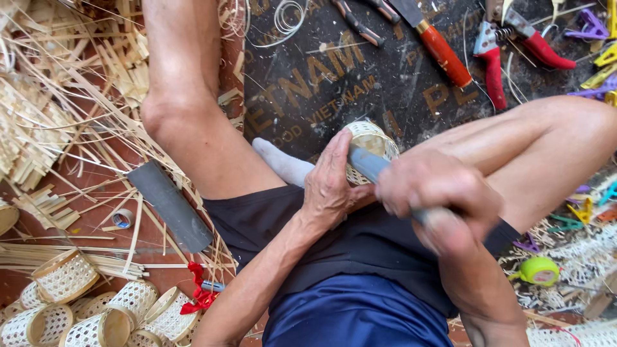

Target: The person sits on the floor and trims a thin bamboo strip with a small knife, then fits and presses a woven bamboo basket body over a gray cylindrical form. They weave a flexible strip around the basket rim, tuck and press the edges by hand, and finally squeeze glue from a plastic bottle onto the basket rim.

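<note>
Looking down, we see a small woven basket [371, 142] held above the lap, between the two knees and over the edge of a dark board [321, 83]. Our left hand [331, 186] is wrapped on its near side, fingers closed on the rim, so the basket lies just beyond this hand, toward the board. Our right hand [437, 199] is clamped on a grey-handled tool [369, 164]. The long axis of the tool runs from this hand up and to the left, and its far end touches the basket; we cannot tell what kind of tip it has. So the left hand is the nearer one.

Further out, on the board lie red-handled pliers [495, 58] and a knife with orange handle [443, 54]. At the left we see bamboo strips [58, 109] and finished baskets [96, 315].
</note>
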